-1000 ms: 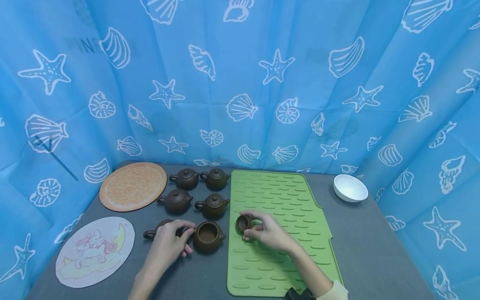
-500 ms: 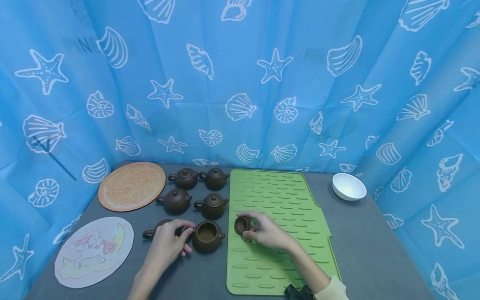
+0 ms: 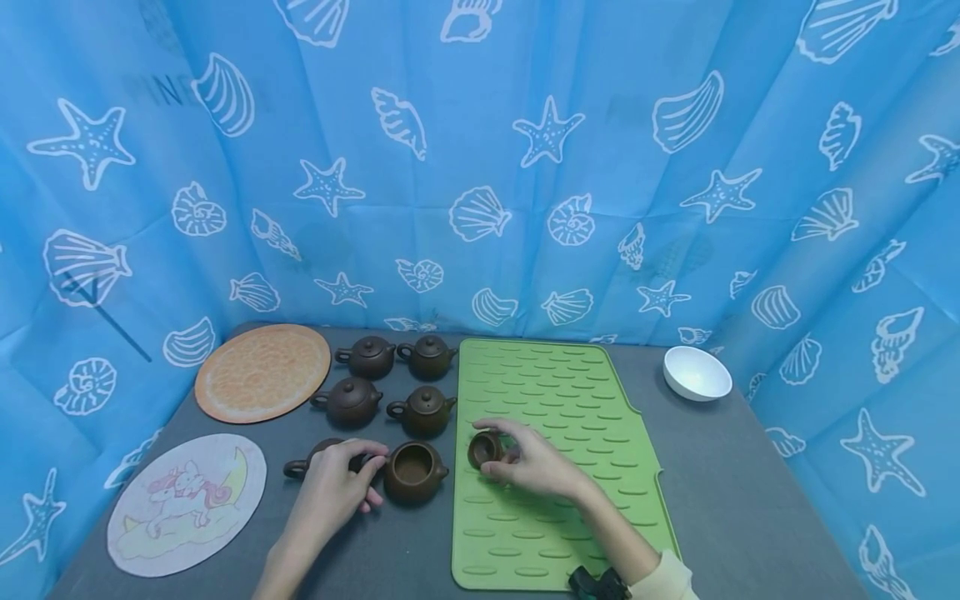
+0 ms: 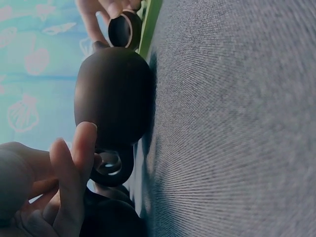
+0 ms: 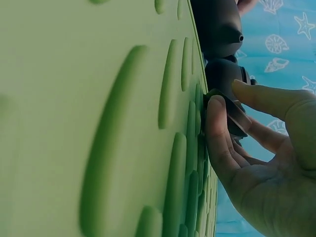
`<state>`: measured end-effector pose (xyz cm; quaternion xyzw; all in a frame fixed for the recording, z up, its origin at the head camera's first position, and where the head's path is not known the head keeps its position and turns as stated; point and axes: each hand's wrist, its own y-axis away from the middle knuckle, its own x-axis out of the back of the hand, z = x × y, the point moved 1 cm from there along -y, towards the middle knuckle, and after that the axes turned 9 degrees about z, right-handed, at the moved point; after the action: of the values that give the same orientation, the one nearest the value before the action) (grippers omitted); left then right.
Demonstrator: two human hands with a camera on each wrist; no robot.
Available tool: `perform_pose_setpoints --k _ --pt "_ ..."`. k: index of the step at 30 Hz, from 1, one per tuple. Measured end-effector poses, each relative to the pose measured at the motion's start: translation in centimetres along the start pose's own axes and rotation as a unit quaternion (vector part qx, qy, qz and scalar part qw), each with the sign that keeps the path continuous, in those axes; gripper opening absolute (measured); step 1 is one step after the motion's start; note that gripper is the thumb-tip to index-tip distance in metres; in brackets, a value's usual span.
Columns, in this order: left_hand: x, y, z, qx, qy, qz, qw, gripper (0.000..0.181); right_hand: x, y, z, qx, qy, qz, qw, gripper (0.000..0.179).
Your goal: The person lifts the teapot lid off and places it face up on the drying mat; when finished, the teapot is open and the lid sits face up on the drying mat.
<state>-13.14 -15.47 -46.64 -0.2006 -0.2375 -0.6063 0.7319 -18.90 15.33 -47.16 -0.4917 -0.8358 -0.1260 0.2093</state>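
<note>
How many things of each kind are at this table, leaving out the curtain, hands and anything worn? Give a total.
Brown teapots: 6 (one partly hidden by the left hand)
Round mats: 2
Green mat: 1
White bowl: 1
Small hollow brown piece: 1
Total: 11

A round, dark brown teapot (image 3: 413, 479) stands upright and lidless on the gray table (image 3: 408, 550), its wide mouth uncovered and its spout pointing toward the green mat (image 3: 540, 396) just beside it. A small, round brown cup (image 3: 484, 451), its hollow inside showing, sits near the mat's left edge.
</note>
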Motion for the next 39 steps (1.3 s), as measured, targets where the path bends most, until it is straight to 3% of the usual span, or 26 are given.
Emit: perform_pose_setpoints --k 11,20,30,39 --pt "0.1 -0.2 0.3 0.0 -0.006 -0.017 0.9998 0.02 0.5 -0.1 0.1 0.0 -0.014 -0.003 0.9999 0.066" --pt "0.7 -0.8 1.2 0.015 0.009 -0.034 0.9993 0.025 1.2 -0.6 -0.5 0.015 0.014 0.036 0.9992 0.059" --pt "1.5 -2.1 2.1 -0.046 0.04 -0.006 0.9981 0.022 1.3 -2.0 -2.2 0.032 -0.011 0.064 0.9974 0.046" --pt "1.7 -4.4 3.4 -0.089 0.005 0.008 0.9959 0.021 0.4 -4.0 -4.3 0.034 -0.016 0.066 0.9971 0.041"
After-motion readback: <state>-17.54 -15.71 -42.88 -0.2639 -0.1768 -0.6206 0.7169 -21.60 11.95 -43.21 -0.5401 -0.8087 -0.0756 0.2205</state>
